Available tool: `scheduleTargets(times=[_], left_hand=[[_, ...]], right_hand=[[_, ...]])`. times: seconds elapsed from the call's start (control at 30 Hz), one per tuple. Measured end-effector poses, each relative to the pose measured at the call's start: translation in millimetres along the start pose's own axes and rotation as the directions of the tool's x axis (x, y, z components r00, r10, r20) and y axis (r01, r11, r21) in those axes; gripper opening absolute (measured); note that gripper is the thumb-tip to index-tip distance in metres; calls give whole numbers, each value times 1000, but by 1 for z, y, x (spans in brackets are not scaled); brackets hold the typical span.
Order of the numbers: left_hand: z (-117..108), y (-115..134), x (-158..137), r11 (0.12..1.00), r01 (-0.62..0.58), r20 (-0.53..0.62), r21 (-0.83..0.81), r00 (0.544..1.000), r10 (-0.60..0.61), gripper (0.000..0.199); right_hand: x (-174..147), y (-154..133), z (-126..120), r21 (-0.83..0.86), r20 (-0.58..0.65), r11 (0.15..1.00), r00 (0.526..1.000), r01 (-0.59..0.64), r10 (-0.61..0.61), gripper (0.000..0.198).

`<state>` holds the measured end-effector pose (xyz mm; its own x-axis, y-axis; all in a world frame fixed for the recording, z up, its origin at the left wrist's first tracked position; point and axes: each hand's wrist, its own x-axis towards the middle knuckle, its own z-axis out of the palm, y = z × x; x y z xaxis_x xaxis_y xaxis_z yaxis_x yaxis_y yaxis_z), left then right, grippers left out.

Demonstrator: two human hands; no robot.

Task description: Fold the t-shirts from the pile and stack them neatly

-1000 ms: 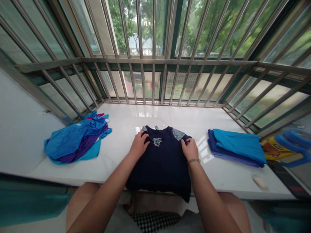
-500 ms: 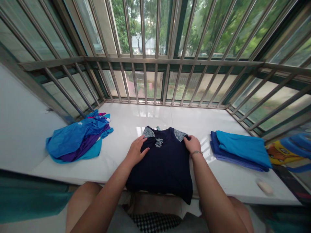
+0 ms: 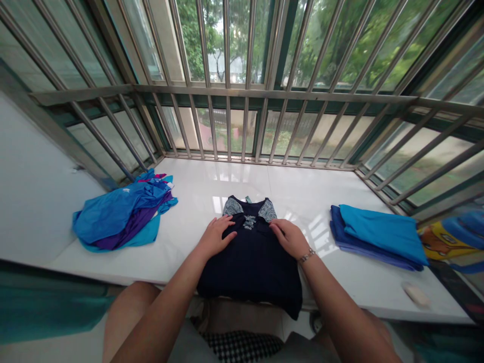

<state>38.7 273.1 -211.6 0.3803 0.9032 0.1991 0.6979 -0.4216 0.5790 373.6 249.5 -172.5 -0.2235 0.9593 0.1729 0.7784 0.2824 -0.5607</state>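
A dark navy T-shirt [image 3: 249, 262] with grey patterned shoulders lies front up on the white sill, both sleeves turned inward. Its hem hangs over the sill's front edge. My left hand [image 3: 218, 236] rests on the shirt's left shoulder side, thumb and fingers spread apart. On the other side, my right hand [image 3: 290, 238] has its fingers drawn together at the right sleeve, closed on the fabric by the patterned shoulder. The sleeve's end is partly hidden under these fingers.
A loose heap of blue and purple clothes [image 3: 121, 212] lies at the left. Folded blue garments [image 3: 381, 232] are stacked at the right. Beyond them are a yellow and blue container [image 3: 449, 234] and a small pale block [image 3: 416, 295]. Metal bars [image 3: 227, 93] line the window behind.
My right hand has moved inward, to the left, folding the shirt's right sleeve over its front. My left hand stays on the left shoulder side, nearly unmoved.
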Motion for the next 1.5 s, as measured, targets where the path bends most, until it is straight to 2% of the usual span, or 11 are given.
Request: scheduleTargets(times=[0.1, 0.23, 0.33, 0.6, 0.8, 0.93, 1.03, 1.1, 1.2, 1.33, 1.5], left_hand=[[-9, -7, 18, 952, 279, -74, -129, 954, -289, 36], [-24, -24, 66, 845, 529, -77, -76, 842, -534, 34], [-29, -33, 108, 833, 552, -14, -40, 833, -553, 40], [-26, -30, 174, 817, 564, 243, -116, 814, -527, 38], [-46, -16, 197, 806, 472, 142, -357, 881, -452, 33], [-69, -9, 181, 822, 321, 35, -470, 937, -346, 26], [-74, -12, 133, 872, 159, -17, -463, 982, -188, 20], [-69, -18, 91, 911, 119, 36, -395, 993, -114, 17], [-54, -27, 38, 942, 193, 168, -276, 974, -151, 20], [-36, -29, 15, 914, 286, 77, -287, 958, -275, 24], [-21, -20, 34, 834, 371, -13, -408, 911, -412, 41]], right_hand=[[16, 8, -6, -42, -132, 950, 944, -311, 303, 35], [50, 24, -6, -40, -66, 898, 898, -437, 434, 33], [82, 32, -5, -24, -3, 864, 864, -503, 503, 42], [143, 33, 1, 117, 139, 780, 788, -615, 600, 16], [161, 18, -11, 374, 12, 767, 830, -521, 558, 15], [139, 13, -38, 445, -67, 810, 887, -383, 457, 22], [93, 18, -50, 371, -95, 886, 938, -278, 334, 21], [55, 24, -48, 231, -65, 956, 978, -180, 199, 21], [3, 33, -35, 72, 81, 996, 996, -53, 48, 29], [-29, 31, -21, 83, 87, 991, 991, -106, 99, 33], [-23, 9, -10, 222, 26, 934, 960, -279, 280, 24]])
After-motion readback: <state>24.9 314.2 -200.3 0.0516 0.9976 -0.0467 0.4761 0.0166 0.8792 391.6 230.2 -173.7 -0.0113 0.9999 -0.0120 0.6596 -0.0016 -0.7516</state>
